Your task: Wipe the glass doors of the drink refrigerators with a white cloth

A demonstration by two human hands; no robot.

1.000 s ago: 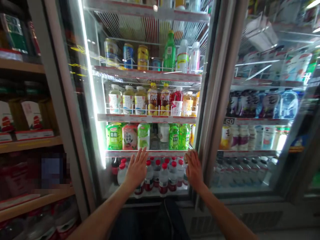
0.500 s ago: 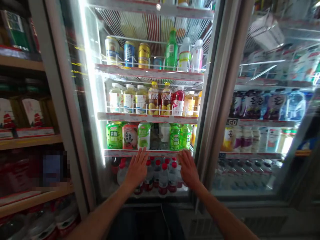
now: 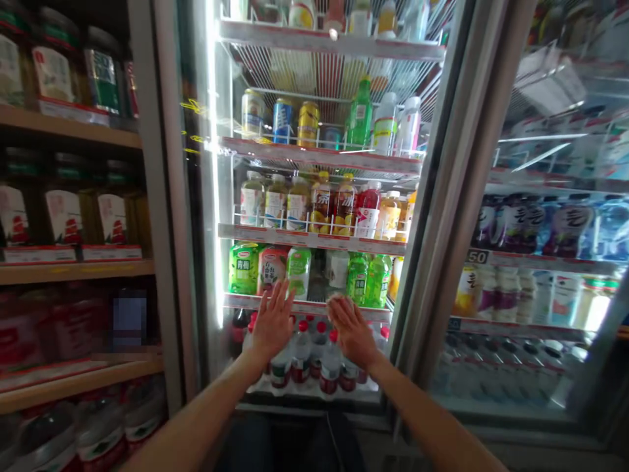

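My left hand (image 3: 272,322) is held up, palm toward the cooler and fingers apart, with nothing in it. Its fingertips overlap the lower part of a reddish drink bottle (image 3: 271,263) and reach near a light-green bottle (image 3: 298,270). To its right, my right hand (image 3: 352,331) has its fingers stretched forward and close together, slightly blurred, and no held object shows. It is nearest the shelf edge (image 3: 314,307), below a gap beside a white-labelled bottle (image 3: 337,269). Behind both hands stand red-capped bottles (image 3: 301,354), partly hidden. Whether either hand touches anything I cannot tell.
Green bottles (image 3: 358,278) stand at the right of the same shelf. Higher shelves hold bottled teas (image 3: 322,203) and cans (image 3: 282,121). A metal door frame (image 3: 466,183) separates a second cooler with dark-labelled bottles (image 3: 570,226). Wooden shelves (image 3: 73,270) with jars flank the left.
The view has turned left, so the shelves sit further right and a little lower. My right hand has moved left toward my left hand. My left hand has shifted left relative to the bottles.
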